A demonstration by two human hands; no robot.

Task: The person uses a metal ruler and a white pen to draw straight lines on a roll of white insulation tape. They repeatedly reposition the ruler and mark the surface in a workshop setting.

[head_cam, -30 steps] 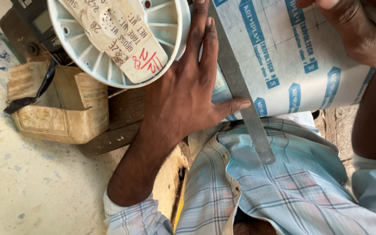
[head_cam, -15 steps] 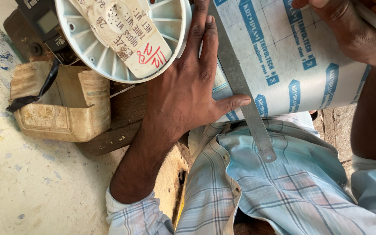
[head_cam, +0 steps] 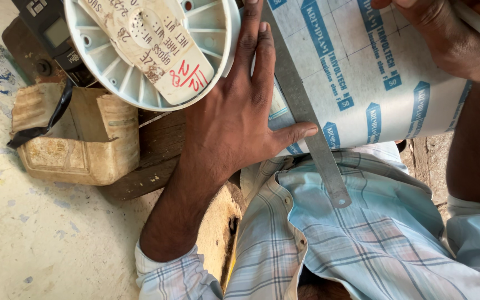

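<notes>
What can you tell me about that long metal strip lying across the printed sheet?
The metal ruler is a flat, narrow strip of dull grey steel, worn and unpolished, with a rounded lower end pierced by a small hole. It lies aslant on the white sheet with blue printing, its lower end jutting past the sheet's edge over the checked shirt. The left hand presses it flat, fingers along its left edge and the thumb reaching across it. Its upper end runs out of view.

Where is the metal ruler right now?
In the head view, the metal ruler lies diagonally across the white printed sheet, centre frame, pinned under the left hand.
</notes>
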